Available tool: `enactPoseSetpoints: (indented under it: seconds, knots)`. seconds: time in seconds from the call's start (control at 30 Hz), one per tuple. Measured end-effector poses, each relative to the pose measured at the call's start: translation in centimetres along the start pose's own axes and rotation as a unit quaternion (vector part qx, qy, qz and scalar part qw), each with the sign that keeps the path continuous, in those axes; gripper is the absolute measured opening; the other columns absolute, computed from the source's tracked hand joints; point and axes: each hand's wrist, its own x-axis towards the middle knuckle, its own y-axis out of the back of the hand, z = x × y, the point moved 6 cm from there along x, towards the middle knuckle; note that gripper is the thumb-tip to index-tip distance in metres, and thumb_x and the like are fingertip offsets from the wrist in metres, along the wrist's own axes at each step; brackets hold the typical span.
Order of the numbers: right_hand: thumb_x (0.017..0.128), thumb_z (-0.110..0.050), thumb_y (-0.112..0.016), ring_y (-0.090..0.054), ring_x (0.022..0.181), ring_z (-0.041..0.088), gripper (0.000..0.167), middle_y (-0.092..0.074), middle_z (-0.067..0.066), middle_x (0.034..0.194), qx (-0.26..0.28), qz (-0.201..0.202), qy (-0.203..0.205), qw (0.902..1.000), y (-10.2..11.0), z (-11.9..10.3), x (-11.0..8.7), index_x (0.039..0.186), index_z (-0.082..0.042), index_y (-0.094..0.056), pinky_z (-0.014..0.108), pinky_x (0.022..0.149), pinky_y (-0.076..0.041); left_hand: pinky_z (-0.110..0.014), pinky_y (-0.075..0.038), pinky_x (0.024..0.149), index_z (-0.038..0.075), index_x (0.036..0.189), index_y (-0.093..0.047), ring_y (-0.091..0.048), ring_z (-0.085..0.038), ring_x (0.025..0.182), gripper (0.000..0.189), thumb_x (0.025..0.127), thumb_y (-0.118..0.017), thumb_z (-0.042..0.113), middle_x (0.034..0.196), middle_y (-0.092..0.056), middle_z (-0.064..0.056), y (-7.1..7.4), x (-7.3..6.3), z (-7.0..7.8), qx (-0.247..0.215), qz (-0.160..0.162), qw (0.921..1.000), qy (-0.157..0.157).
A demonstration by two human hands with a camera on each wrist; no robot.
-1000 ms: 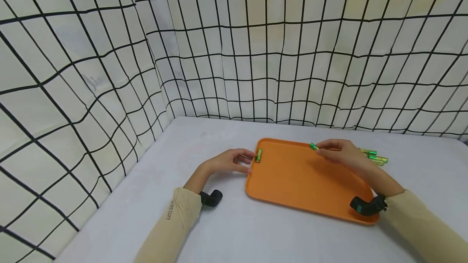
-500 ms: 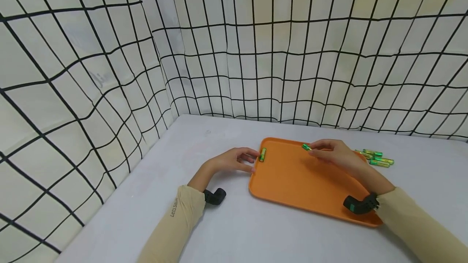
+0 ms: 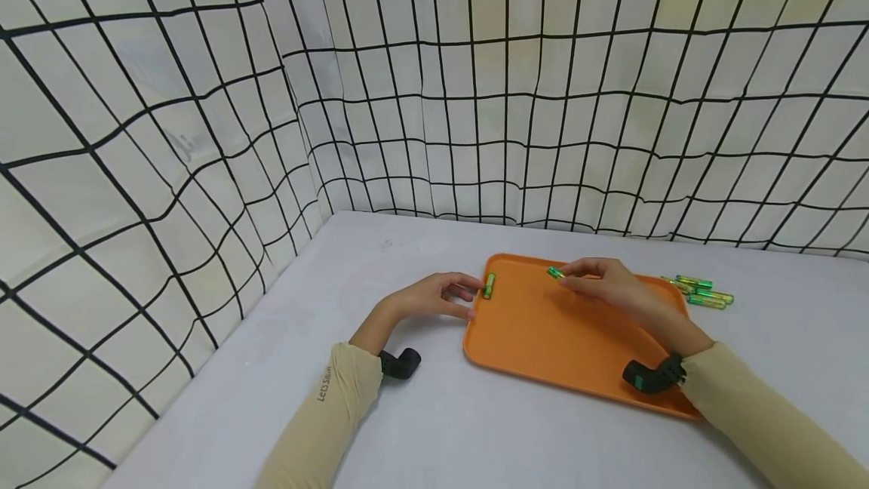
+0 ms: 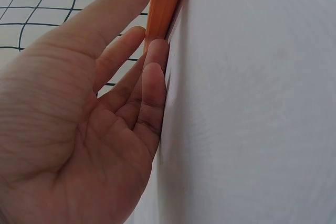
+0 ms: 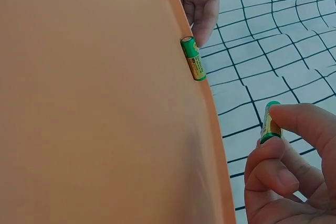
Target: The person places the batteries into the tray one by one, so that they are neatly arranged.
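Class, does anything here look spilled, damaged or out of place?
Nothing looks spilled or damaged. Only the battery pile beside the orange tray looks slightly untidy: its batteries lie bunched at differing angles.

There's a glossy gleam off the battery (image 5: 268, 123) in your right hand (image 3: 611, 287), foil-slick and smooth; the second battery (image 5: 193, 59) shines just the same. You've got smooth orange plastic in the tray (image 5: 94, 103), satin-soft. Your cloth sleeves (image 3: 319, 421) look matt and creased, the wrist cameras (image 3: 400, 364) dull plastic, the net (image 3: 507, 39) thin cord, the tabletop (image 3: 509, 444) smooth and matt.
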Motion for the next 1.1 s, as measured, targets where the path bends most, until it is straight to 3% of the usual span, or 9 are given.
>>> enactPoseSetpoints:
  seconds: [0.23,0.67,0.97,1.1]
  knots:
    - [0.09,-0.032,-0.072,-0.062,0.086,0.017,0.052,-0.061,0.009,0.111,0.035,0.003,0.009,0.9993,-0.6,-0.3,0.4,0.127,0.002,-0.06,0.026,0.077,-0.052,-0.026,-0.046,0.093,0.01,0.138,-0.054,-0.057,-0.017,0.118,0.055,0.087,-0.076,0.014,0.132,-0.059,-0.005,0.0,0.0,0.0,0.003,0.0,1.0,0.004]
    - [0.091,-0.031,-0.071,-0.059,0.081,0.015,0.048,-0.062,0.01,0.107,0.031,0.0,0.002,0.9995,-2.0,-0.4,1.4,0.124,0.002,-0.062,0.024,0.068,-0.05,-0.027,-0.045,0.096,0.011,0.138,-0.054,-0.057,-0.015,0.118,0.056,0.087,-0.076,0.016,0.133,-0.058,-0.003,-0.1,-0.1,0.3,0.013,-0.002,0.9999,0.002]
    - [0.091,-0.025,-0.071,-0.062,0.086,0.014,0.046,-0.058,0.015,0.12,0.05,-0.016,0.007,0.9986,-3.2,-0.7,2.2,0.125,0.004,-0.06,0.023,0.075,-0.053,-0.027,-0.046,0.097,0.01,0.138,-0.054,-0.057,-0.015,0.118,0.055,0.087,-0.075,0.015,0.133,-0.058,-0.003,-0.1,0.1,0.0,0.003,-0.002,1.0,-0.001]
    - [0.091,-0.026,-0.071,-0.062,0.086,0.012,0.044,-0.061,0.01,0.116,0.045,-0.02,-0.003,0.9988,-3.9,-0.9,2.6,0.124,0.003,-0.062,0.023,0.075,-0.053,-0.026,-0.046,0.095,0.01,0.138,-0.054,-0.057,-0.015,0.118,0.055,0.087,-0.075,0.016,0.133,-0.058,-0.003,0.0,0.0,-0.1,0.007,0.001,1.0,0.003]
